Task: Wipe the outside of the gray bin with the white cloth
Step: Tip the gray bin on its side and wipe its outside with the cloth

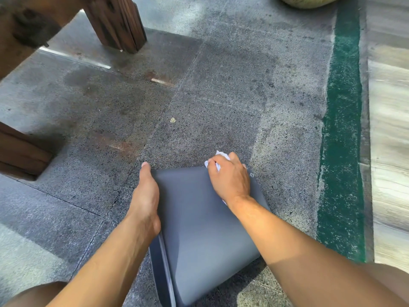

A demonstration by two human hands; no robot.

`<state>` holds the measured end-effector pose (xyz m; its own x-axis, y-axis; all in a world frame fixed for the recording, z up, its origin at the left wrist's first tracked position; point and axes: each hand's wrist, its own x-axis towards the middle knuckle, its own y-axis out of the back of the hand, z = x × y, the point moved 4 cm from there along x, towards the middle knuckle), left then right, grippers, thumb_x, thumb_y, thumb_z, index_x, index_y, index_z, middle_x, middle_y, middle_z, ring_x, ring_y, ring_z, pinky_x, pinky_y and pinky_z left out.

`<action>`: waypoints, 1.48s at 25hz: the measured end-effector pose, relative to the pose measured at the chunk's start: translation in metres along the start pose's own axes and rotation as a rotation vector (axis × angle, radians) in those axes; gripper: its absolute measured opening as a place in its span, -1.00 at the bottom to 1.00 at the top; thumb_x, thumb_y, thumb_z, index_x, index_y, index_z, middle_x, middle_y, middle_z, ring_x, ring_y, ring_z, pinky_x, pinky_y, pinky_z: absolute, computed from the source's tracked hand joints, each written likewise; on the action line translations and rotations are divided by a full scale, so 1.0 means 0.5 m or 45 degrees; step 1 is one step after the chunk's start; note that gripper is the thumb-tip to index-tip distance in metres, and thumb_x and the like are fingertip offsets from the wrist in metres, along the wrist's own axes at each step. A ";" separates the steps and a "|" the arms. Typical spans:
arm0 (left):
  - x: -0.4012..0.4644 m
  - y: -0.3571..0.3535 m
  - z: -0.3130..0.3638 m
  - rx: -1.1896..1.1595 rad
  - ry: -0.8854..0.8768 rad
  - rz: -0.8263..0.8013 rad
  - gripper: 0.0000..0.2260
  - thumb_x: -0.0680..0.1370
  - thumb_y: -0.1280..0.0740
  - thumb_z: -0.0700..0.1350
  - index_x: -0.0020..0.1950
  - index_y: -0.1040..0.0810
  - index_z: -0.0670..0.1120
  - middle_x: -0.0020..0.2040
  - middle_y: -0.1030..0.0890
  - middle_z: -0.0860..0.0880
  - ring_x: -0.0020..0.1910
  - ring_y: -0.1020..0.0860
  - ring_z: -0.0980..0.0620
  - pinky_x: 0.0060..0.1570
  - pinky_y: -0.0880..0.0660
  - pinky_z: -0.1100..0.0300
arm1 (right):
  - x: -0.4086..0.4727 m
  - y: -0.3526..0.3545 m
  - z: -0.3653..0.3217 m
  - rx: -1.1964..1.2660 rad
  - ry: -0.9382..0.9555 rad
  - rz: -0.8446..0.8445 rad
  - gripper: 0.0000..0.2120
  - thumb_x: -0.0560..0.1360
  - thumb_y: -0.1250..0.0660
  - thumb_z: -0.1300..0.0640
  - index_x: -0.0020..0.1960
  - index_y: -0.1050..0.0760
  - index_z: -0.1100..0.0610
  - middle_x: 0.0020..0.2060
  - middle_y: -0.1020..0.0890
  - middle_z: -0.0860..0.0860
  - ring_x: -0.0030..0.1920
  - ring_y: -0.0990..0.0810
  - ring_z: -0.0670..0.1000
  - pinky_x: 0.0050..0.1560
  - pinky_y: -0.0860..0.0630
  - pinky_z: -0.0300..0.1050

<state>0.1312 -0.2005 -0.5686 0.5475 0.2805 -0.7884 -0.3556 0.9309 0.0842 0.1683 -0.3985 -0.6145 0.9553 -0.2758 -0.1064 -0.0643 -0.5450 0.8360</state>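
The gray bin [199,229] lies on its side on the stone floor, its rim toward me at the bottom and its base at the far end. My left hand [146,200] holds the bin's left side, thumb stretched along the upper edge and fingers hidden behind it. My right hand [230,177] grips the crumpled white cloth [218,162] and presses it on the bin's far right corner. Only bits of the cloth show past the fingers and under the wrist.
Speckled gray stone tiles [221,96] spread all around the bin. Wooden furniture legs [119,23] stand at the upper left and another wooden leg [22,151] at the left edge. A green painted strip [343,129] runs along the right beside pale flooring.
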 end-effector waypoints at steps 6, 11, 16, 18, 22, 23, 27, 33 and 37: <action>0.011 0.003 0.004 0.119 -0.027 0.036 -0.16 0.48 -0.11 0.52 0.47 -0.48 -0.10 0.35 -0.64 -0.07 0.28 -0.62 -0.11 0.42 -0.45 -0.12 | 0.039 0.011 0.075 -0.064 -0.079 -0.011 -0.69 0.60 -0.17 -0.11 0.11 -0.64 -0.05 0.15 -0.56 0.10 0.04 -0.58 0.26 0.18 -0.48 0.06; 0.009 -0.002 0.004 0.119 -0.083 0.039 -0.15 0.49 -0.13 0.52 0.47 -0.47 -0.14 0.34 -0.64 -0.08 0.26 -0.63 -0.12 0.39 -0.49 -0.11 | 0.064 0.026 0.149 -0.151 -0.213 -0.045 -0.67 0.61 -0.12 -0.11 0.14 -0.61 -0.04 0.25 -0.53 0.15 0.11 -0.58 0.29 0.19 -0.47 0.08; 0.000 -0.003 0.005 0.141 -0.147 0.103 -0.19 0.52 -0.12 0.49 0.40 -0.49 -0.17 0.23 -0.65 -0.06 0.13 -0.63 -0.07 0.09 -0.53 0.08 | 0.059 0.032 0.204 -0.268 -0.268 -0.079 -0.64 0.63 -0.09 -0.08 0.14 -0.63 -0.02 0.20 -0.55 0.20 0.04 -0.62 0.28 0.11 -0.51 0.08; -0.001 0.003 0.003 0.147 -0.173 0.107 -0.17 0.52 -0.12 0.49 0.44 -0.47 -0.18 0.29 -0.62 -0.08 0.21 -0.60 -0.12 0.25 -0.50 0.01 | 0.053 0.036 0.231 -0.277 -0.350 -0.108 -0.65 0.64 -0.11 -0.05 0.12 -0.66 -0.01 0.20 -0.56 0.21 0.03 -0.63 0.26 0.08 -0.52 0.05; -0.020 0.004 0.007 0.175 -0.196 0.073 -0.17 0.53 -0.12 0.49 0.45 -0.45 -0.17 0.30 -0.60 -0.05 0.23 -0.58 -0.10 0.26 -0.46 0.01 | 0.039 0.052 0.267 -0.279 -0.444 -0.145 -0.74 0.63 -0.18 0.00 -0.03 -0.64 0.00 0.03 -0.63 0.17 -0.09 -0.62 0.21 -0.01 -0.52 0.00; -0.028 0.003 0.014 0.173 -0.215 0.064 -0.17 0.51 -0.13 0.51 0.42 -0.48 -0.16 0.25 -0.62 -0.03 0.19 -0.59 -0.08 0.23 -0.47 0.02 | 0.043 0.064 0.270 -0.244 -0.474 -0.121 -0.76 0.63 -0.20 0.01 -0.11 -0.59 0.00 -0.04 -0.65 0.15 -0.18 -0.59 0.16 -0.07 -0.50 -0.04; -0.064 0.001 0.062 0.194 -0.363 0.008 -0.06 0.26 -0.13 0.63 0.24 -0.56 -0.11 0.14 -0.66 0.04 0.11 -0.63 0.00 0.25 -0.51 -0.03 | 0.082 0.150 0.237 0.114 -0.617 0.142 -0.81 0.61 -0.26 -0.02 -0.07 -0.62 -0.03 -0.09 -0.67 0.12 -0.24 -0.53 0.10 -0.21 -0.44 -0.15; -0.098 -0.023 0.086 0.026 -0.442 -0.325 -0.27 0.34 -0.20 0.57 0.10 -0.76 0.04 0.13 -0.77 0.02 0.15 -0.71 0.01 0.27 -0.50 -0.06 | 0.091 0.271 0.066 0.671 -0.383 0.353 -0.86 0.53 -0.34 -0.09 -0.04 -0.67 -0.12 -0.09 -0.70 -0.15 -0.22 -0.58 -0.15 -0.34 -0.37 -0.24; -0.104 -0.033 0.095 -0.120 -0.402 -0.478 -0.43 0.48 -0.18 0.48 -0.04 -0.81 0.12 0.02 -0.80 -0.09 -0.01 -0.77 -0.06 -0.07 -0.66 -0.02 | 0.016 0.264 -0.059 0.893 -0.067 0.213 -0.91 0.48 -0.39 -0.03 -0.12 -0.67 -0.09 -0.17 -0.72 -0.21 -0.13 -0.67 -0.18 -0.14 -0.53 -0.25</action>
<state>0.1444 -0.2195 -0.5001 0.8483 0.0012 -0.5296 -0.1491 0.9601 -0.2367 0.1762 -0.4492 -0.4890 0.9024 -0.4282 -0.0473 -0.3955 -0.8670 0.3030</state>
